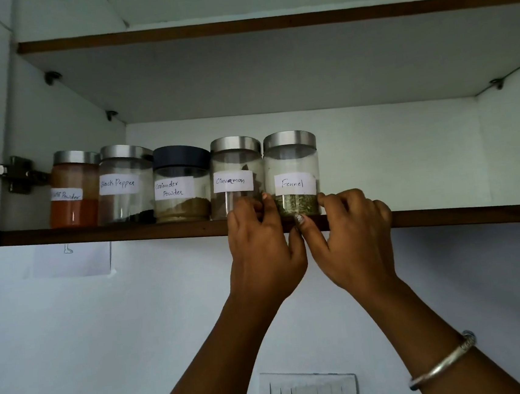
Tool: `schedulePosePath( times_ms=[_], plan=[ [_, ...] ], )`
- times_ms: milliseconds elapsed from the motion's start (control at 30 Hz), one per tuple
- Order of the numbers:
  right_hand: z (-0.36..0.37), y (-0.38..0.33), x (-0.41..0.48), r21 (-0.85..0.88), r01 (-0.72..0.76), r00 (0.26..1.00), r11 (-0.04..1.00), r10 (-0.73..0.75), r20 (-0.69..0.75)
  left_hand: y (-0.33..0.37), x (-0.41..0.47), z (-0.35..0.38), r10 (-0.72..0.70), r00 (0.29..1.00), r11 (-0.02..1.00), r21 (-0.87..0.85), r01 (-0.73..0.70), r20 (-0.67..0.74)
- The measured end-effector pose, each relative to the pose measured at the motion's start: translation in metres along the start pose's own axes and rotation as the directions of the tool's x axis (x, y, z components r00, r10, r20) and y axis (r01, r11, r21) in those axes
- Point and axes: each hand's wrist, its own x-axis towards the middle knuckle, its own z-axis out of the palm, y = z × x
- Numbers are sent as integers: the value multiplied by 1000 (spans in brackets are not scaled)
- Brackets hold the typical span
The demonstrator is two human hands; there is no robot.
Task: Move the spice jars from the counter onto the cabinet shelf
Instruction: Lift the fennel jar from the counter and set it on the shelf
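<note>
Right of the Fennel jar [292, 174] the shelf [445, 217] lies open; four jars crowd its left.

An open wall cabinet [406, 151] is seen across the upper half of the frame, finished in pale white laminate inside. Two shelves are fitted: an upper shelf [267, 24] and a lower shelf [112, 231], both edged in dark brown. Small metal shelf supports [52, 76] are fixed beneath the upper shelf. A metal door hinge [12, 176] is mounted at the left edge of the frame. Below the cabinet, a plain pale wall [107, 338] is shown. A sheet of paper [72, 261] is attached at the left, under the lower shelf. A white switch plate [309, 392] is set at the bottom centre. Lighting is dim and even.
</note>
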Motion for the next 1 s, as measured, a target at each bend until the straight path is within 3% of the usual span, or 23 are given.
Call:
schedulePosePath(
  times_ms=[167, 433, 567, 767, 1000],
  plan=[
    [2, -2, -4, 1, -7, 1000, 1000, 8, -25, -4, 1, -6, 14, 994, 1000, 25, -16, 105],
    [-1, -12, -31, -87, 36, 983, 996, -20, 185, -10, -14, -34, 132, 940, 991, -35, -128, 313],
    [-6, -31, -67, 29, 3, 961, 1000, -11, 277, -23, -51, -51, 76, 889, 995, -98, -35, 452],
    [-7, -69, -144, 63, -43, 835, 997, 1, 551, -63, -131, -84, -52, 754, 990, -64, 124, 654],
    [-10, -122, -243, 54, -159, 670, 986, 68, 739, -104, -221, -120, -88, 574, 979, -36, 203, 814]
  ],
)
